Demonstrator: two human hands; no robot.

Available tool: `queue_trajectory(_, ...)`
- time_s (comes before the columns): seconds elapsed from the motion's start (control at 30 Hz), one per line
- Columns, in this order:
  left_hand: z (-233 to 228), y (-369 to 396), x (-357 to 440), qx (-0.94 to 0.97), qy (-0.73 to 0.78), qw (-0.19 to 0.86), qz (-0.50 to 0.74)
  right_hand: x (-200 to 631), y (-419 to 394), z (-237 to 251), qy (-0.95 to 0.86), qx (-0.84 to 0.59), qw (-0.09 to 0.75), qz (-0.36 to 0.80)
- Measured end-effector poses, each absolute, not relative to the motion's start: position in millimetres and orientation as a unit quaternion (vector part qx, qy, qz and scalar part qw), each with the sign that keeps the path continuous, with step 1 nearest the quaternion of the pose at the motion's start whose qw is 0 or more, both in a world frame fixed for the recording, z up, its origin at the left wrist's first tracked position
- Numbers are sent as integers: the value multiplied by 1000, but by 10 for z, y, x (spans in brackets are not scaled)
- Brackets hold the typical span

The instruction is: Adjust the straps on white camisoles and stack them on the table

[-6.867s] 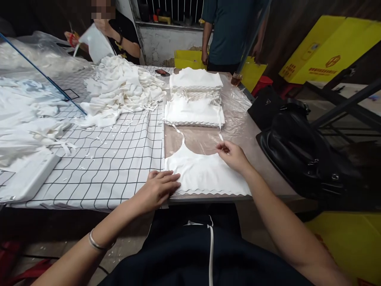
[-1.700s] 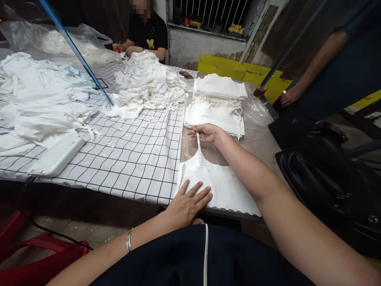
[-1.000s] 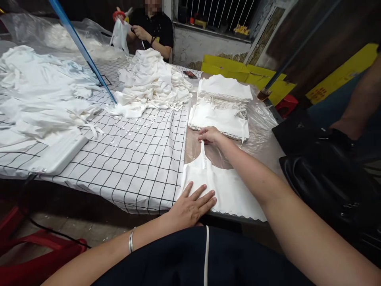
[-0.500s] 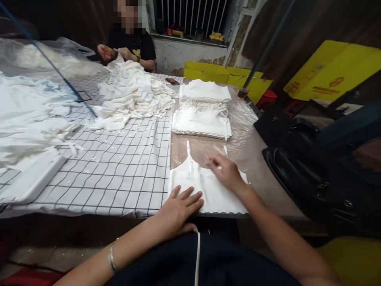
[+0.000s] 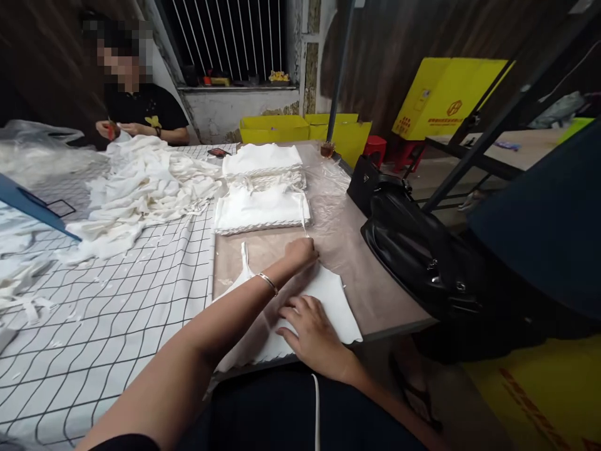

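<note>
A white camisole (image 5: pixel 335 297) with thin straps lies flat at the table's front edge, its left strap (image 5: pixel 244 254) pointing away from me. My left hand (image 5: pixel 301 252), with a bracelet on the wrist, reaches across the garment. Its fingers are closed around the right strap, whose upper end shows beyond the fist. My right hand (image 5: pixel 312 329) rests on the lower part of the camisole, fingers bent a little and apart, holding nothing. My left forearm hides much of the garment's left half.
Folded white garments (image 5: pixel 263 210) are stacked just beyond. Loose white garments (image 5: pixel 145 181) lie in a heap at left on the checked cloth (image 5: pixel 183 282). A black bag (image 5: pixel 413 244) sits at the table's right edge. Across the table a person handles white fabric.
My left hand has moved from the lower garment up to the right strap and closed on it. My right hand has come down flat onto the fabric. The view has swung right.
</note>
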State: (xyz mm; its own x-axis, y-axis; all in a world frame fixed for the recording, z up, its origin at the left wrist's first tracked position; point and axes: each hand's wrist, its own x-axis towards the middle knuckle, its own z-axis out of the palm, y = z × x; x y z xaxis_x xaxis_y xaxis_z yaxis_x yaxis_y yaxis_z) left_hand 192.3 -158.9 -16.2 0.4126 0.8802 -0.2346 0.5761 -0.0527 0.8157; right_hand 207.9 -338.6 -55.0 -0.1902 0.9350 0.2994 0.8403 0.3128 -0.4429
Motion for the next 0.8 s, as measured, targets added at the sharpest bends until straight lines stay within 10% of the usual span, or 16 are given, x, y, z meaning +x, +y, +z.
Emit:
queue_trajectory(0.33, 269, -967, 2082, 517, 459, 706, 152, 2067, -3355, -590, -787, -549, 266, 97)
queue_trajectory(0.8, 1054, -433, 2323, 565, 383, 673, 285, 1986, -3303, -791, -784, -544, 287, 83)
